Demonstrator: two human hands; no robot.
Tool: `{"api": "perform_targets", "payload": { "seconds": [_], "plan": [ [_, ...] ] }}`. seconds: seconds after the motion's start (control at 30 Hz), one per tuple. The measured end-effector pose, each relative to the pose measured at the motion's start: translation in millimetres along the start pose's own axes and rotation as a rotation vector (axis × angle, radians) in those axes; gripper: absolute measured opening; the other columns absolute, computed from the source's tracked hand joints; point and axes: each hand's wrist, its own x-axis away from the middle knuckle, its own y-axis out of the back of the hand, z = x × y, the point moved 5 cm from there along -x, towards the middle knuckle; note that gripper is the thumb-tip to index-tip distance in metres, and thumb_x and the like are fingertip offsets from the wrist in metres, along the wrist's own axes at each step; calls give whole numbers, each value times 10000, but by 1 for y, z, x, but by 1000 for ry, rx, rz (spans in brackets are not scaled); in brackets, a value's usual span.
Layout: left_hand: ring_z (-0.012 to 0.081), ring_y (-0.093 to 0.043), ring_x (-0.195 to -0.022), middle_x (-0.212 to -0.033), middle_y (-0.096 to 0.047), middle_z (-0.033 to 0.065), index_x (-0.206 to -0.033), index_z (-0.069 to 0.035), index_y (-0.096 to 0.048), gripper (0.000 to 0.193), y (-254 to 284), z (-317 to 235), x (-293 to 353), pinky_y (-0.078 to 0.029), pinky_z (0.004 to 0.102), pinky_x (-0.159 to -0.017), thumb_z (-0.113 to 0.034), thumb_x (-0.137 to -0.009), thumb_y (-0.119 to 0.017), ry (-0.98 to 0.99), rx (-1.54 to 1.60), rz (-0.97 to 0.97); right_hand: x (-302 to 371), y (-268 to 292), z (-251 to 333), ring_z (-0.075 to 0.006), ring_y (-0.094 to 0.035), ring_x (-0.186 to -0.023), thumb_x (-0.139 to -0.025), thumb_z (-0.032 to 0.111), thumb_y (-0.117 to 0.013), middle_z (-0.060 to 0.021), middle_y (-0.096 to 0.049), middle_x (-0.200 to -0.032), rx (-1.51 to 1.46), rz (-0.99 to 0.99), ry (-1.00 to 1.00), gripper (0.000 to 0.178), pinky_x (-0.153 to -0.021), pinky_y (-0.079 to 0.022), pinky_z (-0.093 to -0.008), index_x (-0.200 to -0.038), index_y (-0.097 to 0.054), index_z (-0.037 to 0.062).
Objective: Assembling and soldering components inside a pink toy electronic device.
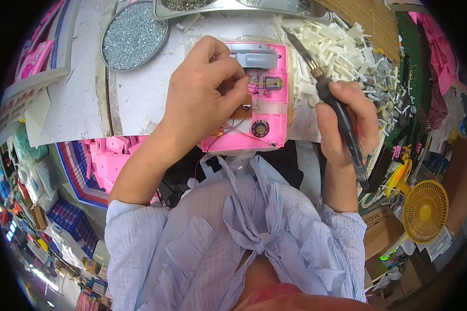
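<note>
Shirt (pixel 187 259) lies near, right hand (pixel 366 122) grips tool (pixel 339 107), left hand (pixel 198 93) curls over pink case (pixel 278 120), its grip indeterminable.

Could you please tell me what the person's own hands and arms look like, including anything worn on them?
The left hand and right hand are bare, with no glove, ring or watch showing. The forearms are bare too, below loose, pale blue sleeves of plain, finely crinkled fabric.
</note>
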Motion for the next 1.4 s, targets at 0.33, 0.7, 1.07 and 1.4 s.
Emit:
{"api": "perform_targets", "payload": {
  "seconds": [0.33,0.7,1.07,1.4],
  "plan": [
    [243,-615,-718,-869,-570,94,-793,-17,-656,108,-1,5,1,-522,363,-634,-66,-777,-751,-1,-5,-62,12,-12,4,-217,-571,-559,-722,23,-854,-74,-676,-751,7,206,141,394,-536,-441,-316,-1060,-651,17],
    [140,-559,-686,-895,-546,61,-807,14,-649,94,-1,3,1,-455,266,-582,-11,-801,-740,-52,-26,-78,11,-20,1,-226,-556,-565,-724,41,-848,-41,-592,-684,74,221,185,353,-537,-420,-332,-1033,-678,54],
    [128,-570,-687,-906,-548,62,-806,19,-634,95,-2,4,2,-479,254,-587,4,-809,-727,-43,-10,-83,6,-15,3,-237,-556,-588,-630,-8,-859,-40,-565,-673,94,284,217,365,-552,-431,-337,-948,-711,92],
    [166,-587,-687,-900,-559,74,-788,1,-631,106,-3,3,1,-498,290,-593,-12,-788,-737,-34,-25,-110,1,-19,-3,-228,-537,-551,-646,-32,-823,-43,-551,-655,85,303,216,357,-531,-407,-325,-962,-689,65]
  ]
}}
